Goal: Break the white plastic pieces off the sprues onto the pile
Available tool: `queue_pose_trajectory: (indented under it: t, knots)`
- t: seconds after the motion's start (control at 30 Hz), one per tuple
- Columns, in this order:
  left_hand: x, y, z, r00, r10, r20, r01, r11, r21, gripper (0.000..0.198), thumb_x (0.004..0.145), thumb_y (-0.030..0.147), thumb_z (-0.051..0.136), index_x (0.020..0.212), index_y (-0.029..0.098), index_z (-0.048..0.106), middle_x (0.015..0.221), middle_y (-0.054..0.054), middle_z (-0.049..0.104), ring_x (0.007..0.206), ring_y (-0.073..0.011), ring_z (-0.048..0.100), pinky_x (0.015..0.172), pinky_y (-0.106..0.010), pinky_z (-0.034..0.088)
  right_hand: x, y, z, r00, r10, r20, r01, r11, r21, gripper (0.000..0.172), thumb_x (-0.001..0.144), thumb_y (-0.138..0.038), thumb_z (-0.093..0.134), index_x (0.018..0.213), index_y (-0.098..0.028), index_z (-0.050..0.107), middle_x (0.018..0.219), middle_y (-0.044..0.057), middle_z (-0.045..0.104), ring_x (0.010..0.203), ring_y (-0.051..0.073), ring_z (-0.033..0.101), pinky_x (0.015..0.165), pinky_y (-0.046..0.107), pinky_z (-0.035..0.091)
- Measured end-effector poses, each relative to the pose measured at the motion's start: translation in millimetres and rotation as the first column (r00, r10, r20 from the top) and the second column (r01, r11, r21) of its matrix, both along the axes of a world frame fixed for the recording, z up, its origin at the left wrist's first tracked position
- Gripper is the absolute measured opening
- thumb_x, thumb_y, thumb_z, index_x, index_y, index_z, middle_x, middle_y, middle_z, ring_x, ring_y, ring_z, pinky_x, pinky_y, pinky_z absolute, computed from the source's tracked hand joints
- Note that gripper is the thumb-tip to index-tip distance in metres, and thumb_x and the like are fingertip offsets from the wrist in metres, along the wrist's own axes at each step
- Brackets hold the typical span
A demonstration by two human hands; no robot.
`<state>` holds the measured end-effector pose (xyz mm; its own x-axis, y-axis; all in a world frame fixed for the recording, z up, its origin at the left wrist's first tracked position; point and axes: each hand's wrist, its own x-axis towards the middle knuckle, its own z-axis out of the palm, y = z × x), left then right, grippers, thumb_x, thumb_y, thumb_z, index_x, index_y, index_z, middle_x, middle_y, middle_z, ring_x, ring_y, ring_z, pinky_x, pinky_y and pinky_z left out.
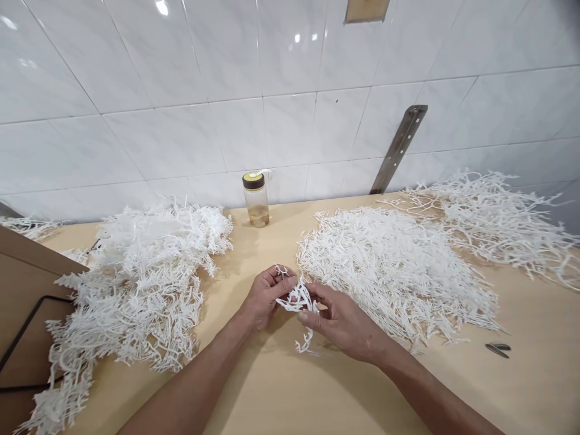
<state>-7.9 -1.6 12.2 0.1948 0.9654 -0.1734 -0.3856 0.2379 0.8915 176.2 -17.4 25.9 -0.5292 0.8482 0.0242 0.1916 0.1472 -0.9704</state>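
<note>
Both my hands meet over the middle of the light wooden table. My left hand and my right hand are closed on the same small white plastic branched piece, which hangs between them with a strand dangling below. A big fluffy heap of white plastic branched pieces lies to the left. A flatter heap of thin white plastic sprigs lies just right of my hands.
A clear bottle with a brown cap stands by the tiled wall. A third white heap spreads at the far right. A small dark tool lies at the right. A cardboard box sits at the left edge. A metal bracket leans on the wall.
</note>
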Motion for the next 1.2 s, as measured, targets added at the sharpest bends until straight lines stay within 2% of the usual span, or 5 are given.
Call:
queue_pose_trajectory:
  t: [0.27,0.67,0.87,1.0,1.2]
  knots:
    - [5,-3,6.1,0.971,0.120,-0.209,-0.087,0.983,0.162,0.039,0.074,0.048,0.077,0.086,0.014,0.062,0.059,0.003,0.056,0.044,-0.0057,0.043,0.038,-0.017,0.032,-4,2,-0.2,0.986,-0.164,-0.015,0.162,0.983,-0.081,0.022,0.090,-0.039,0.058,0.094,-0.019,0.068,0.075,0.000,0.066,0.069,0.016,0.061,0.063,0.027,0.049]
    - [2,-9,6.0,0.978,-0.150,-0.148,0.172,0.973,0.153,0.049,0.077,0.051,0.073,0.109,0.013,0.067,0.074,-0.003,0.062,0.049,-0.0070,0.047,0.040,-0.018,0.036,-4,5,-1.3,0.991,-0.120,-0.056,0.107,0.974,-0.198,0.027,0.090,-0.044,0.056,0.087,-0.018,0.066,0.073,0.002,0.068,0.060,0.015,0.063,0.059,0.028,0.053]
    - [6,-6,9.0,0.960,0.073,-0.270,-0.038,0.991,0.130,0.039,0.076,0.050,0.074,0.073,0.013,0.064,0.052,0.003,0.051,0.040,-0.0054,0.039,0.036,-0.019,0.027,-6,3,-4.3,0.986,-0.141,-0.086,0.117,0.963,-0.244,0.026,0.089,-0.045,0.061,0.090,-0.019,0.062,0.073,0.000,0.064,0.067,0.016,0.065,0.061,0.030,0.057]
    - [5,1,6.4,0.936,0.301,-0.185,-0.275,0.949,0.152,0.039,0.073,0.050,0.077,0.081,0.013,0.067,0.057,0.005,0.052,0.041,-0.0057,0.042,0.036,-0.019,0.033,-1,7,-5.1,0.945,-0.225,-0.238,0.182,0.965,-0.189,0.037,0.090,-0.050,0.059,0.110,-0.018,0.063,0.094,0.005,0.068,0.086,0.019,0.067,0.079,0.037,0.059]
    - [4,8,3.6,0.871,0.480,-0.102,-0.453,0.867,0.209,0.036,0.077,0.047,0.074,0.087,0.014,0.064,0.067,0.004,0.055,0.051,-0.0087,0.055,0.045,-0.020,0.045,0,7,-17.8,0.970,-0.200,-0.140,0.172,0.967,-0.188,0.051,0.091,-0.054,0.057,0.127,-0.017,0.055,0.108,0.011,0.068,0.099,0.025,0.068,0.090,0.044,0.056]
